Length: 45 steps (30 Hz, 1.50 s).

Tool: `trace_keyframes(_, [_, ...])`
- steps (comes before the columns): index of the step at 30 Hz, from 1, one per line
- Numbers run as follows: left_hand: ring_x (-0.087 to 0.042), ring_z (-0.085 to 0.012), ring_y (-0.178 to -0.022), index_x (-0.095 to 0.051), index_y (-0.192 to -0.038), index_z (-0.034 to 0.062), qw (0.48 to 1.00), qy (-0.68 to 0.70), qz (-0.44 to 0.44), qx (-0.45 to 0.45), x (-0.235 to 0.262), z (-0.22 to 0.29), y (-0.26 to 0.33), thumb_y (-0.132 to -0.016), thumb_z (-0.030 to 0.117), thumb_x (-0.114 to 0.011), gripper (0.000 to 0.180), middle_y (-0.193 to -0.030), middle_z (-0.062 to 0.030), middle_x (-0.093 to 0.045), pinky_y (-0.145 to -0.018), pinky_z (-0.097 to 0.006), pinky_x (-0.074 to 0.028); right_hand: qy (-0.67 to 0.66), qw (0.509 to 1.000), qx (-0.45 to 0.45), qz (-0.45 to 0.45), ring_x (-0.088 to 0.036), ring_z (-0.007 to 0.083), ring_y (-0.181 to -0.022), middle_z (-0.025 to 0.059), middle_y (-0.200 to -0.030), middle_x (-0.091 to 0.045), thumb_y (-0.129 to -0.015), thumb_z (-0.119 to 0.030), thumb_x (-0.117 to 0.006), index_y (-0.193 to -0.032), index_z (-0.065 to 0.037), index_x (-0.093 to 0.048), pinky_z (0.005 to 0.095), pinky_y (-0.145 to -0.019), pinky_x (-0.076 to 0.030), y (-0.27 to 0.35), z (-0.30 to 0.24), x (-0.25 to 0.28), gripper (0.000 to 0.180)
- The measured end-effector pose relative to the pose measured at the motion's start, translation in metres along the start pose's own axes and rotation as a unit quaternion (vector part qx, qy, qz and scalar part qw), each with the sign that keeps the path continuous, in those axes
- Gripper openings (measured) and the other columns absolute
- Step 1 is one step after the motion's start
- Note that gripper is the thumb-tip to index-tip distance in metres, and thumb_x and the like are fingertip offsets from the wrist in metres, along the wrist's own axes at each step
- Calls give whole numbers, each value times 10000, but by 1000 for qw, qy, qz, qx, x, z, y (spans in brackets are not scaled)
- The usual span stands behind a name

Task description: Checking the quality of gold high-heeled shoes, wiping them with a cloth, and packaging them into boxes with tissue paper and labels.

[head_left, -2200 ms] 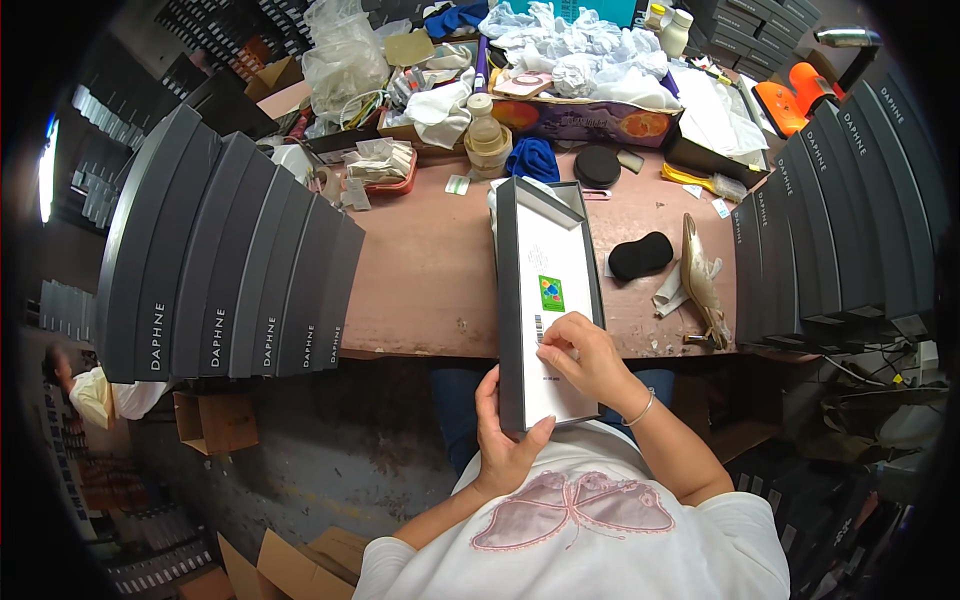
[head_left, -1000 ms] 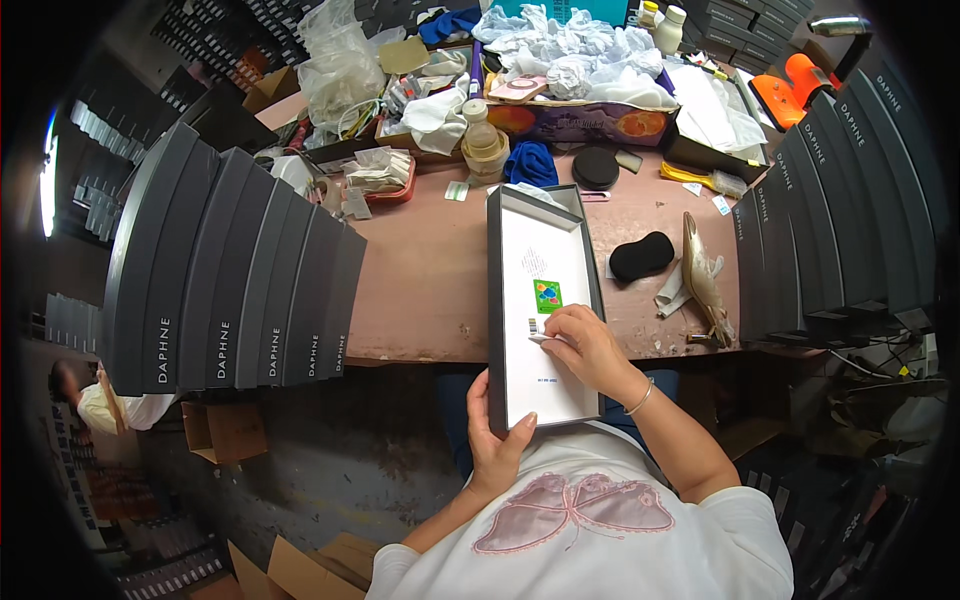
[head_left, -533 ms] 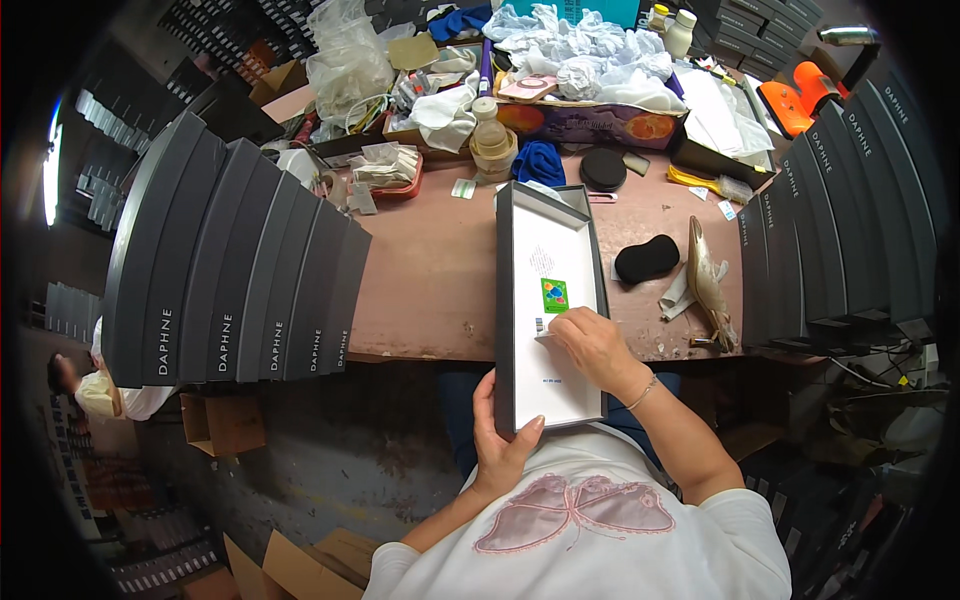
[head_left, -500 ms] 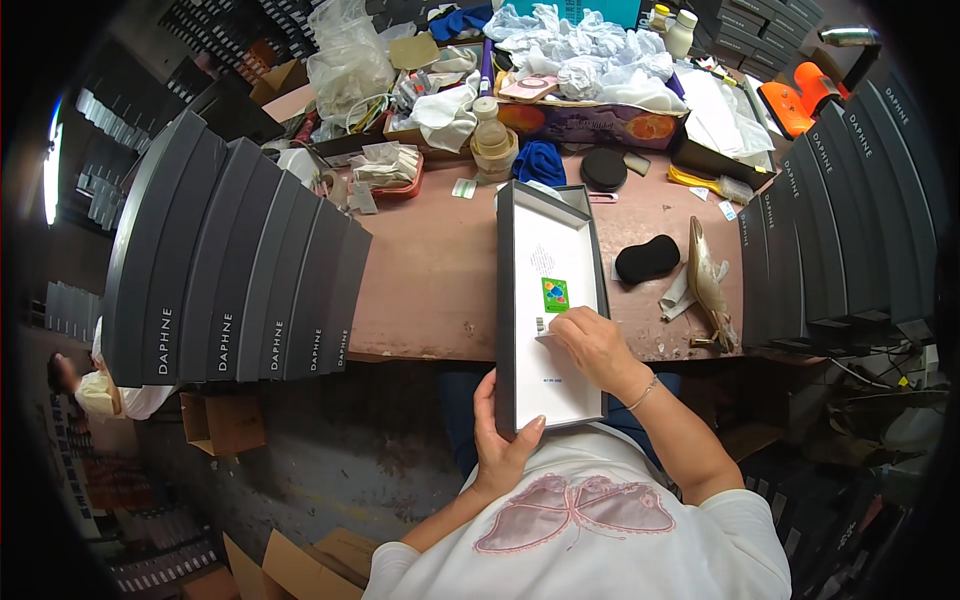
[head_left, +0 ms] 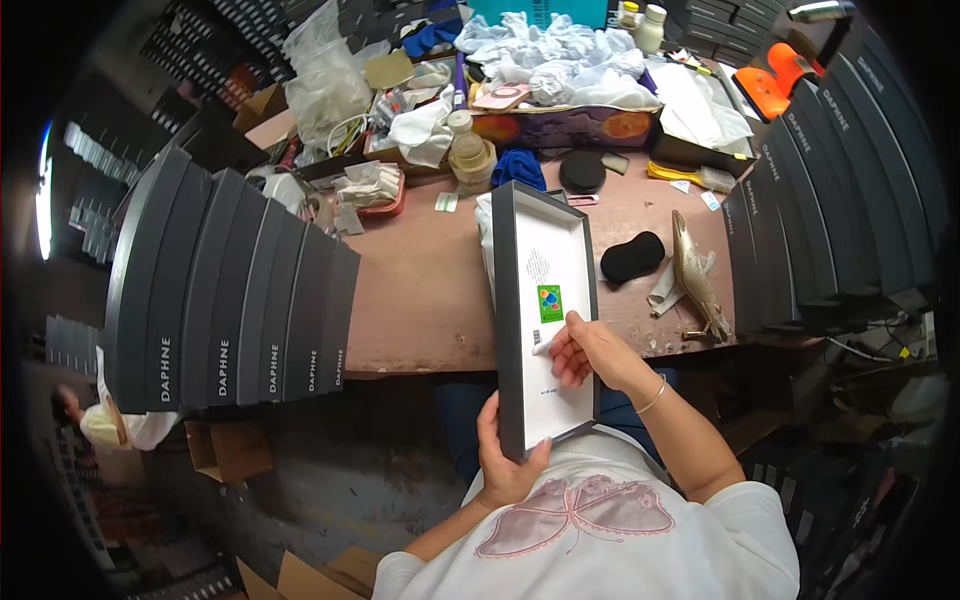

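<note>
I hold a long black box lid (head_left: 505,300), white inside, with its far end over the brown table (head_left: 420,300). My left hand (head_left: 505,465) grips its near end from below. My right hand (head_left: 590,352) rests inside the lid, fingertips pinching a small white label just below a green and blue sticker (head_left: 550,303) stuck to the white lining.
A row of upright black boxes (head_left: 230,290) stands at the left, another row (head_left: 830,200) at the right. A black pad (head_left: 632,258), a tan shoe piece (head_left: 695,275), a tape roll (head_left: 470,155), crumpled white paper (head_left: 560,60) and clutter fill the table's back. Another person (head_left: 110,420) is at the lower left.
The lid has shifted slightly right and toward the table. My right hand has slid a little along the white lining below the sticker; my left hand keeps its grip.
</note>
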<state>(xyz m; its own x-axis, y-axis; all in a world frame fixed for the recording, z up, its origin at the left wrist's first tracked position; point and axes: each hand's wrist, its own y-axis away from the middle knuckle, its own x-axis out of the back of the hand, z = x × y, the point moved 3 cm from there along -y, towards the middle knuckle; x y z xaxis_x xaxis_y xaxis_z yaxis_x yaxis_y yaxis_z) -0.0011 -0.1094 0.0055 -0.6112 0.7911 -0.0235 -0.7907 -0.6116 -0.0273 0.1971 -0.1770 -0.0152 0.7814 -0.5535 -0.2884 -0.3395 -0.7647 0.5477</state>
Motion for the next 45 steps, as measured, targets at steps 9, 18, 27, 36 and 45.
trace_keyframes(9, [-553,-258,-1093,-241,-1366,-45,986,-116,-55,-105,2,-7,10,-701,97,-749,849,-1222,-213,-487,-937,-346,-446,-95,995,6,-14,-599,102,-557,49,-711,-623,-934,-224,-591,-887,-33,-592,214,-500,-479,9,15,0,197])
trace_keyframes(18, [-509,-235,-1139,-229,-1380,-11,998,-58,-32,-8,3,-11,9,-736,92,-709,810,-1255,-187,-455,-970,-339,-412,-95,983,141,72,-604,81,-615,32,-746,-609,-930,-139,-575,-899,-16,-556,219,-556,-512,15,31,-14,128])
trace_keyframes(27, [-530,-204,-1107,-254,-1384,-32,998,-40,-28,35,4,-9,6,-760,110,-696,778,-1237,-170,-496,-955,-315,-419,75,949,271,140,-574,66,-571,30,-666,-575,-917,-90,-570,-877,10,-545,219,-513,-468,20,28,-20,110])
trace_keyframes(36, [-559,-176,-1031,-326,-1357,-57,998,-26,-11,63,3,-9,3,-772,131,-672,705,-1155,-129,-563,-920,-296,-435,-5,964,227,139,-568,73,-529,28,-661,-572,-921,-150,-612,-902,5,-539,213,-457,-445,17,18,-12,172])
trace_keyframes(45, [-556,-193,-1041,-317,-1351,-52,999,-33,-7,42,3,-12,5,-769,149,-685,717,-1169,-144,-546,-919,-313,-437,10,992,100,78,-584,86,-502,23,-637,-589,-870,-168,-680,-852,15,-574,216,-422,-457,6,5,-1,212])
